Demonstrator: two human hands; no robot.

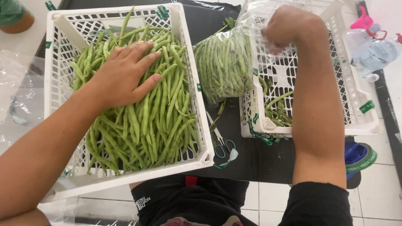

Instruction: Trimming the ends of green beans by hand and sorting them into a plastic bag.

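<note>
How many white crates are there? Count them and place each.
2: one crate full of green beans under the left hand; another crate nearly empty, under the right hand.

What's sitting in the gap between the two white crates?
In the head view, a clear bag of green beans held up by the right hand, and small scissors on the dark tabletop.

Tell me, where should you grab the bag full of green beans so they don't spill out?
Probably at the gathered plastic neck, coming from above. The right hand already pinches the clear bag there. The beans hang heavy in its bottom between the two white crates, so a grip at the top keeps the opening closed.
</note>
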